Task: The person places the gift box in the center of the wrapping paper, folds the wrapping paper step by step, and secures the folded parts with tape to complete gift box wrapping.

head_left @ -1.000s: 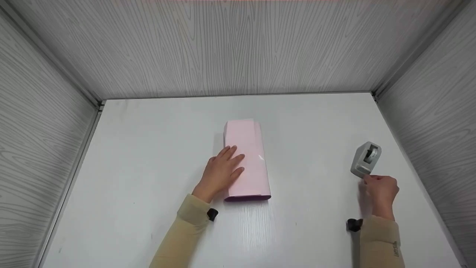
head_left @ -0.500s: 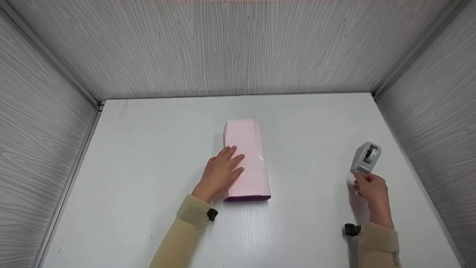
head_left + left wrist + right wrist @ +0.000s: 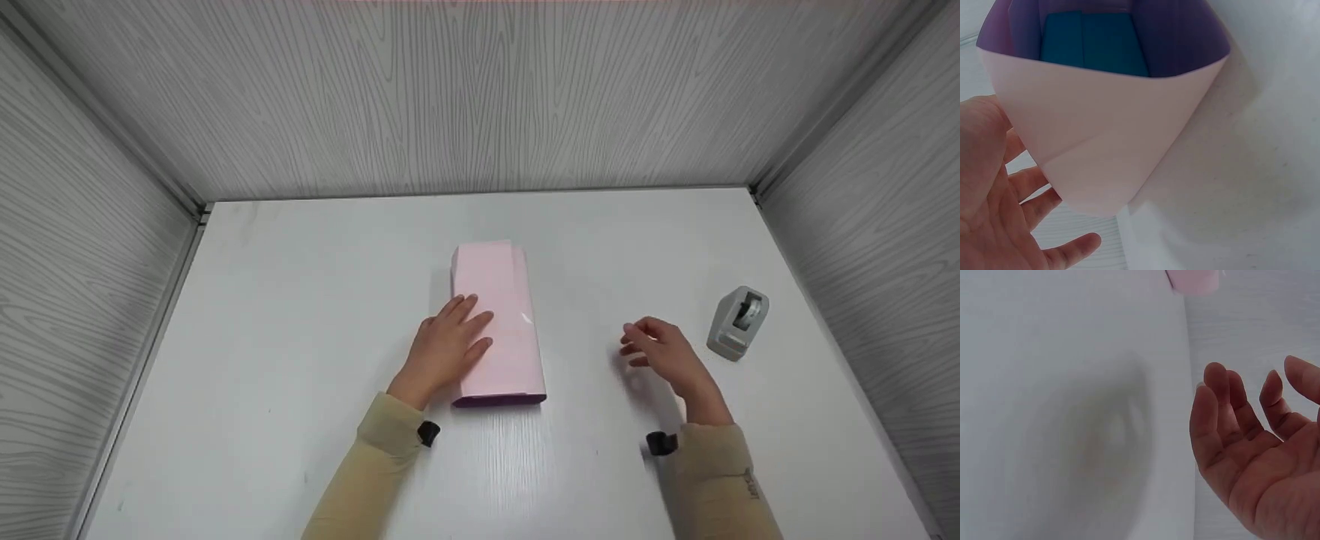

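Observation:
A pink paper wrap (image 3: 495, 330), purple inside, lies lengthwise on the table. In the left wrist view its near end gapes and a blue box (image 3: 1095, 42) shows inside. My left hand (image 3: 441, 345) rests on the wrap's left side with fingers spread. To the right of the wrap, my right hand (image 3: 664, 352) is above the table, thumb and index tips together, the other fingers loosely bent. A small pale sliver of what looks like clear tape (image 3: 1201, 385) shows at the pinch; its length cannot be made out. A grey tape dispenser (image 3: 735, 326) stands right of that hand.
The white table (image 3: 315, 285) is bounded by grey wood-grain panels at the back (image 3: 465, 97) and both sides. A shiny clear strip (image 3: 526, 318) sits on the wrap's right edge. Dark wrist cameras (image 3: 428, 433) are worn at both cuffs.
My right hand has left the tape dispenser's front, moving first down-left and then further left toward the pink wrap. My left hand, the wrap and the dispenser have stayed in place.

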Demonstrator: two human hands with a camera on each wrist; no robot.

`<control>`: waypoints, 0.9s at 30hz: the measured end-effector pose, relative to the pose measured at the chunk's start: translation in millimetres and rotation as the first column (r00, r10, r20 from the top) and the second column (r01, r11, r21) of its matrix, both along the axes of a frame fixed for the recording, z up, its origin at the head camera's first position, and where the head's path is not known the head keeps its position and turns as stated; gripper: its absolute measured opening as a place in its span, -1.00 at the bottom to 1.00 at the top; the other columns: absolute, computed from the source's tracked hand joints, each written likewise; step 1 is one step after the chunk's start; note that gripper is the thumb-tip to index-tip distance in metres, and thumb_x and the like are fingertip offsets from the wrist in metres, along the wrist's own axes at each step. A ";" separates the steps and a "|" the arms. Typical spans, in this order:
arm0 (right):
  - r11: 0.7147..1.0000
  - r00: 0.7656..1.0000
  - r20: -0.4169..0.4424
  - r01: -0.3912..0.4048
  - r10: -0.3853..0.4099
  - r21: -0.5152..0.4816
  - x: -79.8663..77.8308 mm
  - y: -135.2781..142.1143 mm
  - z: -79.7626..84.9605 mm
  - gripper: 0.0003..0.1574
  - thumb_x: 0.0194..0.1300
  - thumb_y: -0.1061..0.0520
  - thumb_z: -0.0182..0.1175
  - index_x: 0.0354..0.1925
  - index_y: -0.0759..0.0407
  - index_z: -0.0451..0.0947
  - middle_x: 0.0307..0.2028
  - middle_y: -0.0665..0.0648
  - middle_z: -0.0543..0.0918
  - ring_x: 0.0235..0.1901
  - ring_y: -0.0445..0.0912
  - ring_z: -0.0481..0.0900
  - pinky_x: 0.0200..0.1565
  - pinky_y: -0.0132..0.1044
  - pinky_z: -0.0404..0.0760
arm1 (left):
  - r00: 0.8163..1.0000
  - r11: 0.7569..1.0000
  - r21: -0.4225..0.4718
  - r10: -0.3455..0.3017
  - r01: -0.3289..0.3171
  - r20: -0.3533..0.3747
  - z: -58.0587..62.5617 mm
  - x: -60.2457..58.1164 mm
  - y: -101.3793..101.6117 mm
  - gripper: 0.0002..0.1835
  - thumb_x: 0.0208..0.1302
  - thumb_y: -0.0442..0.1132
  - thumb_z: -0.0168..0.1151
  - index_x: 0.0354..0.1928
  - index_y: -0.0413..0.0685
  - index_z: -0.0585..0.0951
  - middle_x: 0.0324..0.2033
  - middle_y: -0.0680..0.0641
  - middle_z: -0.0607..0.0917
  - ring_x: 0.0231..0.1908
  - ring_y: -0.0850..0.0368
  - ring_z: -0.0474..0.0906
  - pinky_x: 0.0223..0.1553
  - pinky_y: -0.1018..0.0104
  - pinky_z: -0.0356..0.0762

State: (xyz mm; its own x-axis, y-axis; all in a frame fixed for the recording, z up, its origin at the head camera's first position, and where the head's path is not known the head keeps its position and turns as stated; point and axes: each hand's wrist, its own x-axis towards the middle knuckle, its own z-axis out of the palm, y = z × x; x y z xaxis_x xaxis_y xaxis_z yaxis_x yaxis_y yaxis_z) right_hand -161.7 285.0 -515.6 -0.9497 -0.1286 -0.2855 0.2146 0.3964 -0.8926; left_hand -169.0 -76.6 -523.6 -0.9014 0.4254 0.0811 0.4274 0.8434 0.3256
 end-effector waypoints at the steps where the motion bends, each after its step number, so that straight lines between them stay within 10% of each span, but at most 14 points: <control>1: 0.999 0.999 -0.014 -0.032 0.032 -0.011 -3.0 -7.7 0.9 -0.51 0.50 -0.07 0.04 -0.06 0.41 0.44 -0.03 0.45 0.54 -0.06 0.14 0.61 -0.06 -0.12 0.64 | 1.000 1.000 0.000 0.001 -0.001 0.001 0.1 -0.1 0.0 -0.52 0.48 0.07 0.02 0.35 0.13 0.45 0.43 -0.10 0.28 0.43 -0.06 0.09 0.16 -0.21 0.34; 13: 0.948 0.937 -0.143 -0.318 0.318 0.026 -39.6 -80.2 13.2 -0.53 0.54 -0.03 -0.01 -0.32 0.38 0.40 -0.43 0.25 0.54 -0.35 0.09 0.55 -0.21 -0.11 0.61 | 1.000 1.000 -0.008 -0.003 0.003 0.001 2.3 0.3 0.0 -0.51 0.48 0.07 0.02 0.35 0.12 0.45 0.43 -0.10 0.28 0.43 -0.07 0.09 0.15 -0.21 0.34; 27: 0.907 0.901 -0.098 -0.418 0.422 0.058 -68.9 -113.5 20.5 -0.52 0.55 0.02 -0.05 -0.28 0.45 0.43 -0.50 0.12 0.46 -0.46 -0.04 0.46 -0.33 -0.21 0.54 | 1.000 1.000 -0.014 0.004 -0.004 -0.001 4.9 1.6 0.2 -0.52 0.47 0.07 0.04 0.34 0.13 0.47 0.42 -0.10 0.29 0.43 -0.07 0.11 0.15 -0.19 0.35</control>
